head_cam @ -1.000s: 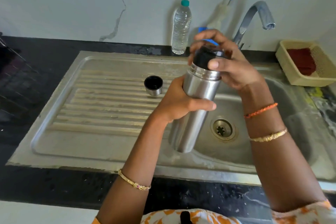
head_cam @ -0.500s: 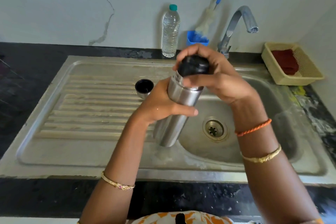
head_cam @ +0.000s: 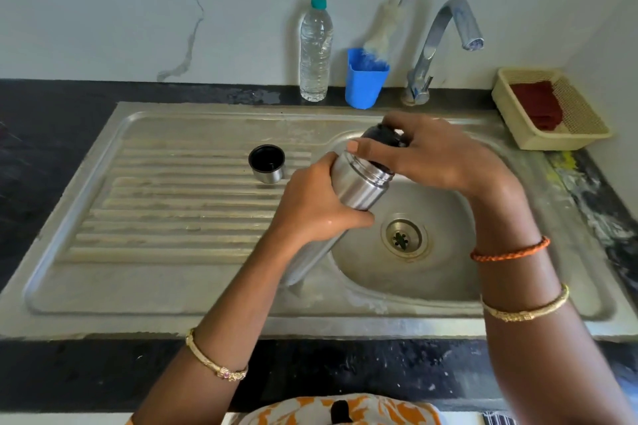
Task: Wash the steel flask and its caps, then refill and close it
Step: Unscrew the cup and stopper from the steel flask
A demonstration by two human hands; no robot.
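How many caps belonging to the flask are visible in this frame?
2. The steel cup cap stands open side up on the sink's drainboard; the black inner cap sits at the flask mouth, gripped by the right hand.

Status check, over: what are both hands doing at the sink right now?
Left hand grips steel flask, tilted over the sink. Right hand grips black inner cap at flask mouth. Outer cap sits apart on drainboard. Nothing in the way.

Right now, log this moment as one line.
left hand grips flask | right hand grips black cap | steel cup on drainboard
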